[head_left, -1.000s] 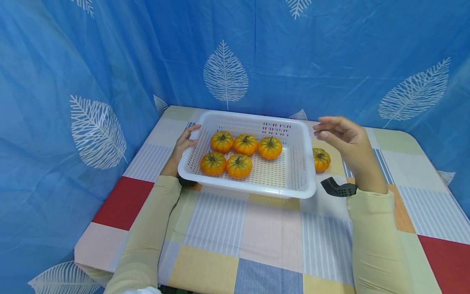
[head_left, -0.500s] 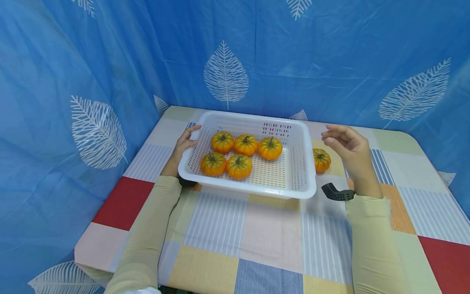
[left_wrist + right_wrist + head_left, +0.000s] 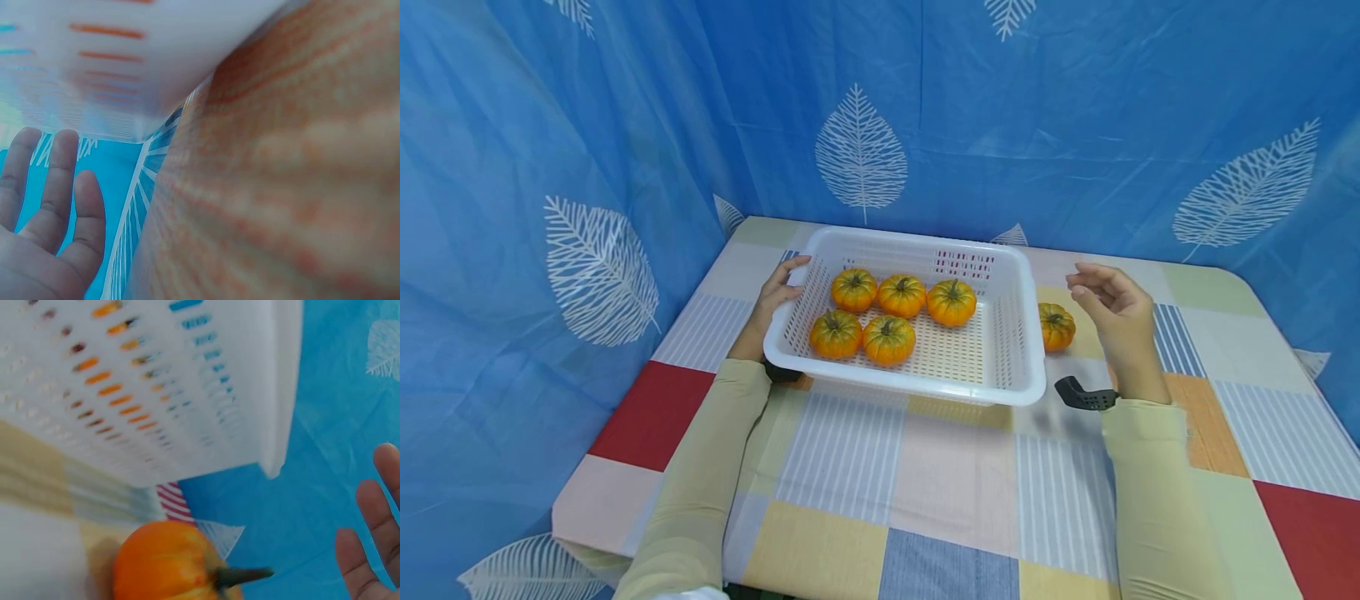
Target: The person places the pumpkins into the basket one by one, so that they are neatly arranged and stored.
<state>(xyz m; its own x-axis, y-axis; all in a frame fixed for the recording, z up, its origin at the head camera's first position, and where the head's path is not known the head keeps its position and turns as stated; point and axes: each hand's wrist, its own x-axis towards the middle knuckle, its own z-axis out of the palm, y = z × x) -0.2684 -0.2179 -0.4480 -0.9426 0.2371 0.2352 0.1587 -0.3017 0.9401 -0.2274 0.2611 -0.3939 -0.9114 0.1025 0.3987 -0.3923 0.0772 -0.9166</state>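
Note:
A white plastic basket (image 3: pixel 891 385) with slotted walls holds several small pumpkins (image 3: pixel 888 340), orange with green-tinged tops. At its left end is my left hand (image 3: pixel 767 308), thumb and fingertips right at the rim. Fairly straight fingers (image 3: pixel 60 181) of that hand reach toward the basket wall in the left wrist view. My right hand (image 3: pixel 1123 321) hovers to the right of the basket, fingers loosely bent, nothing held. Between that hand and the basket a single pumpkin (image 3: pixel 1057 327) rests on the tablecloth, its left side hidden behind the basket.
A patchwork tablecloth (image 3: pixel 955 483) in pastel and red squares covers the table. Blue curtain (image 3: pixel 955 117) with white leaf prints hangs close behind the table and along its left side.
My right hand has moved right and slightly down, away from the basket's right rim. The basket, the pumpkins and my left hand look unmoved.

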